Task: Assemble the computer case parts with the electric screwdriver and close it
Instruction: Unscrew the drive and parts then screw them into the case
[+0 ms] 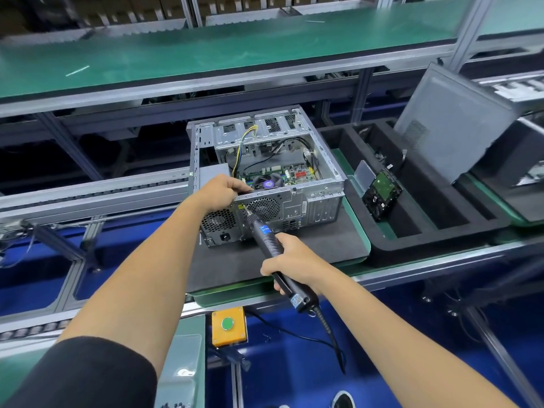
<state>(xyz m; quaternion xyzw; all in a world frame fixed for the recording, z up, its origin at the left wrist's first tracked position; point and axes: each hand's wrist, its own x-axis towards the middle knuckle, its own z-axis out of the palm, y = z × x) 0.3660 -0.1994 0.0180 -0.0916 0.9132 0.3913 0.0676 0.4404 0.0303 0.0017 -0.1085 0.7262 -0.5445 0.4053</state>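
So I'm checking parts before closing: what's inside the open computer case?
Inside the computer case: a motherboard, a CPU cooler fan and loose cables. The left hand on the rim hides the near-left corner.

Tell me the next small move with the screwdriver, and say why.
Probably press the electric screwdriver straight in and drive the screw: its tip already sits at the upper left of the computer case rear panel, the right hand grips it, and the left hand holds the case's top edge.
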